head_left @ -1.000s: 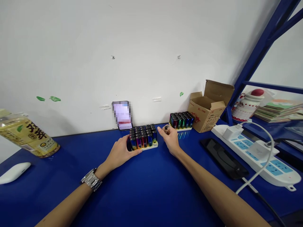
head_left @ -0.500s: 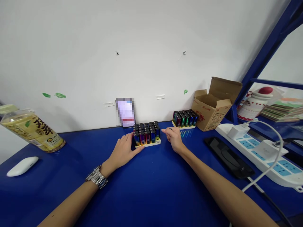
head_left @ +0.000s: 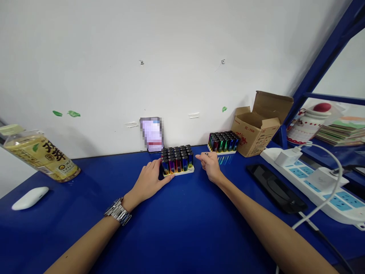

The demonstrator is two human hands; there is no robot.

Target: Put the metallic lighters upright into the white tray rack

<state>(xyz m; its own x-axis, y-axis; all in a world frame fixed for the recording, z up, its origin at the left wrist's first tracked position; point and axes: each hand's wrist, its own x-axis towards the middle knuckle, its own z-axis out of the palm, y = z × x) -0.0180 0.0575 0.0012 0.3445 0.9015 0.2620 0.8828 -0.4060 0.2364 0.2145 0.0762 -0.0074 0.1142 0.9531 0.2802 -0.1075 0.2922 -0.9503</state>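
Observation:
A white tray of several iridescent lighters (head_left: 177, 160) stands upright at the middle of the blue table (head_left: 182, 228). My left hand (head_left: 149, 181) rests against the tray's left side, fingers curled around its corner. My right hand (head_left: 210, 165) is just right of the tray, fingers pinched on a small dark cap-like piece whose make I cannot tell. A second tray of lighters (head_left: 224, 142) stands behind my right hand near the wall. A metal watch (head_left: 118, 211) is on my left wrist.
An open cardboard box (head_left: 258, 127) sits at the back right. A black phone (head_left: 276, 187) and a white power strip (head_left: 313, 179) with a cable lie to the right. A phone (head_left: 152, 134) leans on the wall. A tea bottle (head_left: 40, 156) and a white mouse (head_left: 30, 198) are at the left.
My right hand has drawn slightly in beside the tray with the small piece in its fingers. The view has shifted a little; my left hand stays on the tray.

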